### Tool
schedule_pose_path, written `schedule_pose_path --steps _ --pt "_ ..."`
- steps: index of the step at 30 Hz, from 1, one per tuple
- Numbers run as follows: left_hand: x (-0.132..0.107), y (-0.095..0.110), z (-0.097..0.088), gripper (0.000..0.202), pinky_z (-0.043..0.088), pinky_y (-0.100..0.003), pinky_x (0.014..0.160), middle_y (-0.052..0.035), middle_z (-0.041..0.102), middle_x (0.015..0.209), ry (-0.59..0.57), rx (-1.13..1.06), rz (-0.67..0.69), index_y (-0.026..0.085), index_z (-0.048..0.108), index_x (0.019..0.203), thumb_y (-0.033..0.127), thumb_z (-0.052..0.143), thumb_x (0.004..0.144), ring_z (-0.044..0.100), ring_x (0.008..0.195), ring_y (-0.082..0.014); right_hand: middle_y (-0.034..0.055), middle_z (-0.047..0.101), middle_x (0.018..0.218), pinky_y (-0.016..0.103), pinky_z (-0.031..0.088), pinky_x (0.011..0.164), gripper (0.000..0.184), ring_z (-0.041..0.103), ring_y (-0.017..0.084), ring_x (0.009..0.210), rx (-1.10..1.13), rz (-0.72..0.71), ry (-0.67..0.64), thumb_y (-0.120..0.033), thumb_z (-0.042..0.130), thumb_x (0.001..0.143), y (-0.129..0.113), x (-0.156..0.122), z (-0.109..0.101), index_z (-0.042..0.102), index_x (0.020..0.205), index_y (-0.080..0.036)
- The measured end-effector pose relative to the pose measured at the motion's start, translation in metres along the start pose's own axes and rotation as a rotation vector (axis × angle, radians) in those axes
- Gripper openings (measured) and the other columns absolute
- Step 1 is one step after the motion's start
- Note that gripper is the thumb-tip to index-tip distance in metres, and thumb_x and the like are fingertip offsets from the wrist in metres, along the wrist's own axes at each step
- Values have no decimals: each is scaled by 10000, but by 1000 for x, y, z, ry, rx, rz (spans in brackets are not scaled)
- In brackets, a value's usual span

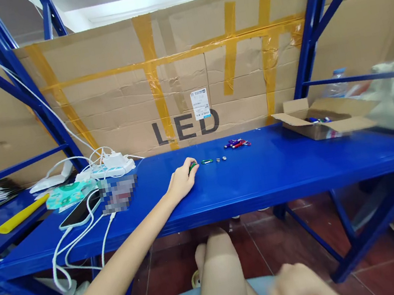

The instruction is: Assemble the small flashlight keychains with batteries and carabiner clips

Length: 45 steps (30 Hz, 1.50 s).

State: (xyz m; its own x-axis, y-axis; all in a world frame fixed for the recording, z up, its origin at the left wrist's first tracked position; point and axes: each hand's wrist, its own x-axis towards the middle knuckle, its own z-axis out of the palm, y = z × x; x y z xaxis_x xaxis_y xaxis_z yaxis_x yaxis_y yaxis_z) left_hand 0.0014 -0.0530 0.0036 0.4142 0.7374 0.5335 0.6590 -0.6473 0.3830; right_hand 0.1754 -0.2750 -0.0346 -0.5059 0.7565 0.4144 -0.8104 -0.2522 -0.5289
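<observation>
The left hand lies on the blue metal shelf with its fingers curled. The tips touch a small green plastic piece, but I cannot tell if they pinch it. Just right of it, in one line, lie a small teal clip and two tiny silver round parts. The right hand is blurred, low by the lap and well apart from them; its grip is unclear.
</observation>
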Motion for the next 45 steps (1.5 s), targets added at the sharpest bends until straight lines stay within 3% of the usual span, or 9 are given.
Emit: schedule_pose_path --steps 3,7,10,15,19,22,28,35,45 --pt "-1 2 -1 195 404 -261 647 -3 608 745 15 19 -6 231 480 984 346 345 903 600 686 -177 41 667 999 222 522 604 295 635 173 879 -262 -21 256 -283 795 528 25 9 -1 705 808 -299" --pt "-1 1 -2 193 403 -258 643 -1 602 728 18 24 -12 228 479 977 344 344 904 594 671 -171 -58 449 363 188 408 373 271 329 31 282 -474 6 535 -440 689 687 21 35 -4 656 639 -175" --pt "-1 0 -2 192 406 -253 643 0 603 732 12 10 -11 227 476 975 340 336 906 595 666 -165 -75 403 326 229 474 460 322 323 36 277 -465 -2 497 -473 626 744 12 48 -2 667 686 -159" --pt "-1 1 -1 199 405 -251 643 -2 615 758 19 23 -26 226 480 983 332 328 908 605 688 -167 61 669 1002 271 496 783 318 629 141 835 -535 -129 415 -317 750 652 8 59 -7 684 943 -209" --pt "-1 2 -1 206 409 -250 641 -5 620 764 17 30 -43 226 484 988 336 329 908 611 702 -173 34 685 734 217 481 538 299 547 60 466 -519 -16 499 -414 635 758 8 64 -22 687 930 -175" --pt "-2 1 0 204 414 -250 650 -4 616 756 17 15 -42 228 481 995 334 331 907 610 698 -171 42 696 843 244 509 723 294 646 120 734 -574 -81 487 -311 736 655 -4 74 -30 685 914 -181" --pt "0 -1 0 188 418 -242 654 10 588 704 3 -17 -40 228 468 988 320 325 907 592 654 -155 80 700 809 359 528 707 285 651 157 629 -1184 -32 390 -301 591 777 -76 129 -50 658 1001 -138" --pt "0 2 -1 205 417 -252 664 17 561 657 -22 2 -60 232 470 992 343 319 907 588 650 -166 139 669 998 304 480 824 312 630 229 899 -2283 70 325 -149 686 683 -125 193 -120 677 991 -97" --pt "1 2 -2 219 408 -256 652 21 563 658 -92 22 -68 241 470 988 361 305 910 584 664 -170 80 703 791 211 451 618 161 639 173 730 -2418 207 395 -223 736 666 -130 215 -144 718 795 -128"
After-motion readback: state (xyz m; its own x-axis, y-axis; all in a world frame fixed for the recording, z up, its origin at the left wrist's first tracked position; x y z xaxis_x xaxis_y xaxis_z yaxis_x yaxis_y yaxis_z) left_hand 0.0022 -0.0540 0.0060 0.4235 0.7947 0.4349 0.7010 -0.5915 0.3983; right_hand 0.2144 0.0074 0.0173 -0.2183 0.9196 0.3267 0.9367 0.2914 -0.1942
